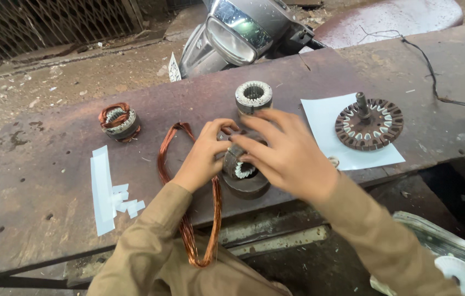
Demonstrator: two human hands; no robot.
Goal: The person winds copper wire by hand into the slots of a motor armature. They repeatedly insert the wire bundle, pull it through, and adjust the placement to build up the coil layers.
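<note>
My left hand (205, 153) and my right hand (284, 153) both grip a small round motor stator core (242, 170) with white slot liners, resting on a dark ring at the bench's near edge. A long loop of copper wire (188, 219) lies under my left wrist and hangs over the bench edge. A bare stator core (254, 96) stands just beyond my fingers. A wound stator with copper coils (119, 121) sits at the left. A larger flat stator with a shaft (369, 123) rests on a white paper sheet (325, 123) at the right.
The rusty metal bench (51, 175) carries white paper strips and cut pieces (103, 192) at the left. A black cable (430, 71) runs across its right end. A scooter's headlight (230, 38) stands behind the bench. A white disc and metal parts (457, 268) lie low at the right.
</note>
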